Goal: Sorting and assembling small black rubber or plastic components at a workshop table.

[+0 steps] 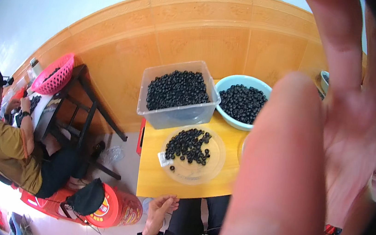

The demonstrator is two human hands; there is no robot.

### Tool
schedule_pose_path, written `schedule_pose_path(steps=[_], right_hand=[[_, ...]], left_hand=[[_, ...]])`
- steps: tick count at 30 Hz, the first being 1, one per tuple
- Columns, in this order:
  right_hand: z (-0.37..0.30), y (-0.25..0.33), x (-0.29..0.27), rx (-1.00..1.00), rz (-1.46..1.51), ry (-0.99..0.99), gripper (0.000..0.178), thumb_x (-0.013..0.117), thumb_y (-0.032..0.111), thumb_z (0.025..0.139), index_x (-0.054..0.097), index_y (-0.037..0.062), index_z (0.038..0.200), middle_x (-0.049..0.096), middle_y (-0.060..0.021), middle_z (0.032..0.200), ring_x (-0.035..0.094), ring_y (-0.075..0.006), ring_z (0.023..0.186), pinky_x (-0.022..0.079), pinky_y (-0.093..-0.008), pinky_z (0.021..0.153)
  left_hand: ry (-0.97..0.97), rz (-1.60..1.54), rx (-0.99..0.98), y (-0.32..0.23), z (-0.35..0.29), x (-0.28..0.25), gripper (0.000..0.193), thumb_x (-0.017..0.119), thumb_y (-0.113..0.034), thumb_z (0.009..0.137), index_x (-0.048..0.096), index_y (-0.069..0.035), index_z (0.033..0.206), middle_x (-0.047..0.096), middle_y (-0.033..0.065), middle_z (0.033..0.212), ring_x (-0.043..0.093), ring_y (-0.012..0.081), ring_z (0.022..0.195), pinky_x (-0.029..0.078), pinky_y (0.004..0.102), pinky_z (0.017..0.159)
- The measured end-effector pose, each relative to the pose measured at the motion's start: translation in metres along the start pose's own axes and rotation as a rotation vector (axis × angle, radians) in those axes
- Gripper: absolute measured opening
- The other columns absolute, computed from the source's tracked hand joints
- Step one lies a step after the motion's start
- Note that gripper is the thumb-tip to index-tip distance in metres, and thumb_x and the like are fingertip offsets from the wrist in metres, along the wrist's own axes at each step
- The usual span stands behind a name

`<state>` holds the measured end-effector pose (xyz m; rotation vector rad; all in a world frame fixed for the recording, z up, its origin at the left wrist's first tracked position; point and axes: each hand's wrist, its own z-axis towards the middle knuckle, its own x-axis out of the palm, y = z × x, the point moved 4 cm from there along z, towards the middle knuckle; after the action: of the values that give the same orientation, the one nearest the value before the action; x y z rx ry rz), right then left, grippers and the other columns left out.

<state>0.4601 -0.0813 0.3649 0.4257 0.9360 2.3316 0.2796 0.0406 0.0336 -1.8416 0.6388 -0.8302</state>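
My right hand (348, 131) looms very close at the right, fingers stretched and spread, holding nothing I can see. One large, blurred finger covers the table's right part. My left hand (160, 210), with a black band at its wrist, is just off the table's near edge. Its fingers are loosely bent, and nothing shows in them. Small black ring-shaped pieces (188, 145) lie scattered on a round, clear plastic lid (193, 174). More of them fill a clear rectangular bin (174, 116) behind it and a light-blue bowl (232, 119) to the right.
The yellow table (157, 186) stands near a tiled wall. At the left, a person (13, 144) sits working at a dark table (84, 110) bearing a pink basket (58, 77). A red bucket (117, 207) stands on the floor. A white label (163, 159) is on the lid.
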Motion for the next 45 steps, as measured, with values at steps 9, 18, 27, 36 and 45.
schedule_pose_path(steps=[9,18,27,36,45], right_hand=[[0.003,0.032,0.009,0.029,0.030,0.113,0.076,0.064,0.004,0.067,0.027,-0.0014,0.133,0.046,-0.0203,0.121,0.061,-0.0215,0.082,0.055,-0.0291,0.063],[-0.018,0.056,0.004,0.137,0.019,0.083,0.072,0.063,0.004,0.069,0.029,-0.0020,0.132,0.046,-0.0208,0.120,0.061,-0.0218,0.082,0.055,-0.0292,0.063],[-0.105,-0.104,-0.147,0.467,-1.149,0.323,0.028,0.064,0.000,0.070,0.060,-0.0016,0.098,0.061,-0.0126,0.084,0.060,-0.0165,0.075,0.048,-0.0281,0.067],[-0.181,-0.216,-0.185,0.735,-1.394,0.499,0.059,0.071,0.021,0.069,0.048,0.0157,0.122,0.044,-0.0141,0.120,0.046,-0.0338,0.104,0.041,-0.0407,0.091],[-0.191,-0.225,-0.205,0.764,-1.322,0.502,0.046,0.067,0.022,0.074,0.048,0.0155,0.115,0.044,-0.0125,0.111,0.047,-0.0350,0.104,0.043,-0.0444,0.086]], left_hand=[[0.044,-0.042,0.015,0.007,0.012,-0.002,0.022,0.053,-0.013,0.089,0.058,0.003,0.102,0.063,0.0132,0.093,0.062,0.0173,0.081,0.052,0.0277,0.073],[0.055,-0.057,0.046,0.000,0.006,0.004,0.020,0.055,-0.013,0.087,0.061,0.001,0.099,0.064,0.0102,0.088,0.061,0.0145,0.075,0.052,0.0253,0.069],[0.005,-0.038,0.023,0.008,0.005,-0.009,0.023,0.056,-0.016,0.088,0.060,0.002,0.102,0.064,0.0103,0.089,0.061,0.0145,0.077,0.051,0.0256,0.070],[0.075,0.152,0.080,-0.020,0.038,0.014,0.024,0.054,-0.015,0.088,0.059,0.002,0.104,0.063,0.0087,0.093,0.059,0.0129,0.082,0.048,0.0239,0.073],[0.360,1.026,0.720,-0.045,0.135,0.107,0.026,0.064,-0.007,0.072,0.061,-0.007,0.099,0.057,0.0113,0.088,0.051,0.0281,0.086,0.044,0.0359,0.076]])
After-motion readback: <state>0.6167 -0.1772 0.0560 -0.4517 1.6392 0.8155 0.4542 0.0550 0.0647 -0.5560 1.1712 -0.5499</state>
